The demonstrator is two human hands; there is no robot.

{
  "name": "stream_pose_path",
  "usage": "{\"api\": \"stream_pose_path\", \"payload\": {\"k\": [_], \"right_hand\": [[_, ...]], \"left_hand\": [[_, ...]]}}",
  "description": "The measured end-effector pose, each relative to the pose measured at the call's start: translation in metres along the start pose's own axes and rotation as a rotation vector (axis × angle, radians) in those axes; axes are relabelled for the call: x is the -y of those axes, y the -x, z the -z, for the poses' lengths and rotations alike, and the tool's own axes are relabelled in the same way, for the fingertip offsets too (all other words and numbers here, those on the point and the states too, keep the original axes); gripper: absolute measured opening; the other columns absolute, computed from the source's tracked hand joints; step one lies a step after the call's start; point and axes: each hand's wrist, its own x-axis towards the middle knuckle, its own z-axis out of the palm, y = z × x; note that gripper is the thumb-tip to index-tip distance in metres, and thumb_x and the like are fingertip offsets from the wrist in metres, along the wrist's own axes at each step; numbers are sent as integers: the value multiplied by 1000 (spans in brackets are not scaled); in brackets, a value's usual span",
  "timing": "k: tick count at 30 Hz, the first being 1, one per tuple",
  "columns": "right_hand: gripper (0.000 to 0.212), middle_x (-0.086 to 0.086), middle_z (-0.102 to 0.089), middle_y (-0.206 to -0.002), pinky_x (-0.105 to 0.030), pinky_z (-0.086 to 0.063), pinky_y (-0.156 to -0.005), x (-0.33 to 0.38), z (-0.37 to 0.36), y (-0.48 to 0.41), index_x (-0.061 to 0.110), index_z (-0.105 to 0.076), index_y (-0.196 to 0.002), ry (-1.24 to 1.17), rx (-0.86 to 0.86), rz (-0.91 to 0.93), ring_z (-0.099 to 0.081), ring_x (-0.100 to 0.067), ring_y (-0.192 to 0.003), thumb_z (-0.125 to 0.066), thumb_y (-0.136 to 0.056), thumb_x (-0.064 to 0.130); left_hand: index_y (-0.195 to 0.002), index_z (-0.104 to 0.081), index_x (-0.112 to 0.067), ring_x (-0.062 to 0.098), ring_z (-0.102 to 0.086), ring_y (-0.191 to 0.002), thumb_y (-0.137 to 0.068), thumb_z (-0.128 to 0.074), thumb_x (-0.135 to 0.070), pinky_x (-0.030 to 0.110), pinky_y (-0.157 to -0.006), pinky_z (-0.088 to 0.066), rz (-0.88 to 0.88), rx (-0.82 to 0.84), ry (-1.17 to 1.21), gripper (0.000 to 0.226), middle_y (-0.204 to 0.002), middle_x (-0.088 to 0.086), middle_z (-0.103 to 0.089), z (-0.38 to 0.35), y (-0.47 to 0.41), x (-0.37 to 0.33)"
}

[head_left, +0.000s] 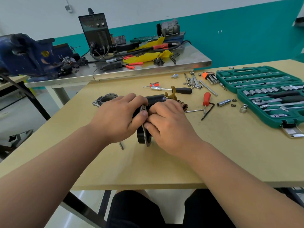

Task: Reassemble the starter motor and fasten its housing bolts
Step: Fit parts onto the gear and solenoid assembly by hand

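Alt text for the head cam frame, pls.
A person's left hand and right hand grip a black starter motor at its metal end plate on a tan table. An aluminium housing lies beyond the left hand; an open green socket set sits right.

Both hands — left, right — hold the starter motor.

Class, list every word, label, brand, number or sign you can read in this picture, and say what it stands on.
None can be read.
Black welding machine: panel markings, too blurred to read.
Green socket case: pale label at its latch, too small to read.
Starter motor: no marking shows.
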Motion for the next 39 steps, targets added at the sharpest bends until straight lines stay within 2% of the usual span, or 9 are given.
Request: {"api": "stream_pose_path", "payload": {"k": [4,7,12,21,26,32,35,39], "right_hand": [[17,-7,-60,-94,-37,-34,-93,-2,3,2,7,-68,-80,-91,17,-63,-55,-28,-89,-67,-84,23],[13,-8,-59,-93,-38,-35,-91,-1,3,1,7,-67,-80,-150,-3,-86,-55,-28,-90,-73,-79,18],[12,-9,-59,-97,-37,-33,-96,-2,0,0,5,-69,-89,-145,34,-99,-54,-27,-94,-65,-85,15],[18,-10,-60,-93,-40,-34,-94,-2,0,0,2,-68,-87,-138,64,-121,-54,-29,-90,-57,-90,15],[26,-7,-60,-93,-41,-35,-92,0,0,-2,6,-70,-91,-117,74,-196,-54,-28,-93,-52,-91,25],[17,-2,-55,-103,-36,-31,-97,-3,4,2,11,-66,-91,-223,119,-200,-47,-21,-105,-65,-86,27],[14,6,-52,-108,-34,-35,-94,-3,7,2,17,-64,-97,-347,135,-261,-41,-12,-106,-68,-86,25],[10,14,-48,-105,-33,-37,-95,-8,10,0,21,-65,-97,-400,196,-280,-44,-14,-108,-66,-88,23]], "left_hand": [[-115,-56,-19,26,-57,-88,-86,-22,-51,42,-70,-48,-7,7,5,55,-102,0,-61,-1,-1,0],[-115,-55,-19,25,-56,-88,-86,-21,-51,43,-72,-48,-15,26,25,55,-103,0,-61,0,-2,2],[-116,-54,-22,23,-57,-91,-89,-18,-52,42,-73,-48,-14,29,54,55,-103,-3,-61,0,-3,3],[-116,-53,-24,19,-53,-86,-84,-14,-53,38,-70,-47,-8,50,-12,58,-102,-3,-60,1,-8,-3],[-116,-52,-25,19,-53,-87,-89,-22,-47,39,-72,-47,30,59,-16,45,-103,-4,-60,0,-10,-2],[-116,-51,-26,20,-53,-87,-81,-10,-56,38,-71,-47,17,65,-25,61,-104,-5,-59,2,-8,-2],[-117,-50,-27,19,-53,-88,-81,-9,-57,39,-72,-47,8,72,-22,62,-104,-5,-59,2,-8,-3],[-118,-50,-27,18,-54,-89,-83,-10,-57,38,-70,-48,-5,65,-32,60,-103,-5,-59,2,-8,-5]]}}
